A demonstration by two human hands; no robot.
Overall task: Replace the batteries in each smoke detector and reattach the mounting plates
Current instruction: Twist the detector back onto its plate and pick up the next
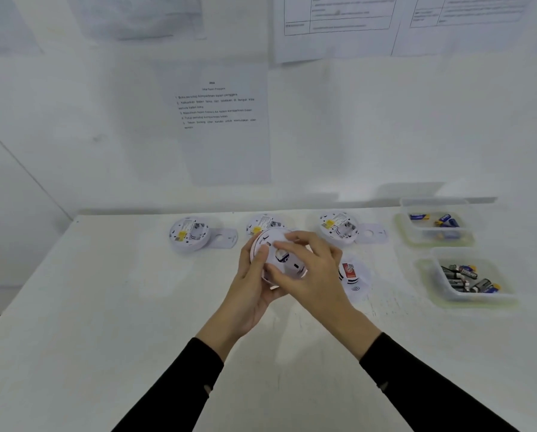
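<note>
Two bare hands in black sleeves [180, 385], both gripping one round white plastic smoke detector [287, 260] above the middle of the white desk [105, 307]. Cupped round its left edge, the left hand [251, 288], thumb laid over the upturned flat side. Curled over its top and right rim, the fingers [298, 236] of the right hand [317, 269], pinching the edge. Flat side with a central opening and small slots tilted toward the camera.

Three more round white units in a row along the desk's far edge, backs up, yellow labels showing: the left upturned detector [189, 233], the middle upturned detector [261, 224] partly hidden behind the held one, the right upturned detector [338, 227]. Just beside the left one, on its right, a flat white mounting plate [225, 238]; a second mounting plate [371, 233] just right of the right one. Face up just right of the right hand, a fifth white detector with a red sticker [352, 277].

At the desk's right end, two clear plastic tubs, each seated on a pale lid: the far tub [432, 204] with a few blue batteries [446, 220], the near tub [466, 257] with a heap of dark batteries [466, 277]. On the wall behind, a printed paper sheet [223, 120], text too small to read.
</note>
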